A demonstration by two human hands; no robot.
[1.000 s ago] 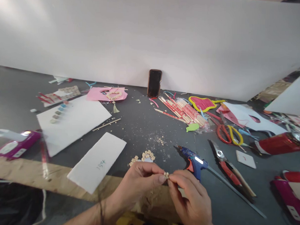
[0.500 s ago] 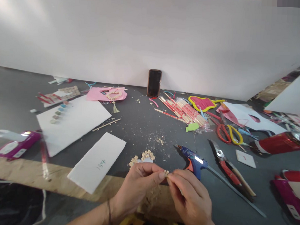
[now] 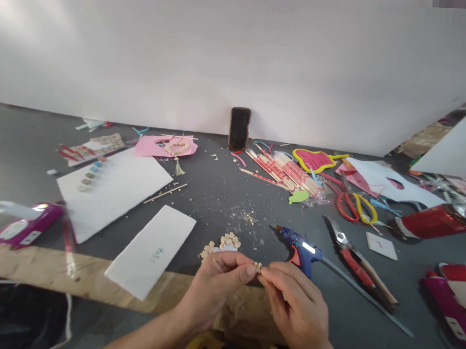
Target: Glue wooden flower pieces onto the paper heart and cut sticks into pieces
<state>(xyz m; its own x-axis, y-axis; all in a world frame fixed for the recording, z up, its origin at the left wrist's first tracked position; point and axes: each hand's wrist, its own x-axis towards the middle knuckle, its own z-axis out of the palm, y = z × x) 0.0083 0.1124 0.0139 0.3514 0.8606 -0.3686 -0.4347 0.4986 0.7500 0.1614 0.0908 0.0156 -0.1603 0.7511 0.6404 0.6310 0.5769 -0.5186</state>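
- Nearest me, the left hand [image 3: 220,279] and right hand [image 3: 299,301] meet at the fingertips, both grips narrow, pinching a tiny cluster of pale beads [image 3: 258,267] between them. That cluster is up off the table.
- Little has changed over the last second: the cluster sits a touch higher and the right fingers have shifted slightly. I read that as a small adjustment of the piece, nothing set down.
- I can't make out how the beads join, or which fingertip bears on which; the fingers cover part of them.
- Just beyond the left hand lies a pale beaded shape [image 3: 230,241], its near part hidden behind the fingers.
- Beside the right hand, the blue glue gun [image 3: 303,247] lies on its side, its handle partly covered; I can't tell whether it is hot.
- Further right are the red-handled pliers [image 3: 353,259] and, beyond them, a red can [image 3: 427,222].
- Past the scattered crumbs [image 3: 249,218], wrapped sticks [image 3: 295,174] blur together under shiny film.
- Farthest, a dark phone [image 3: 239,128] leans on the white panel [image 3: 222,55], whose top is cut off.
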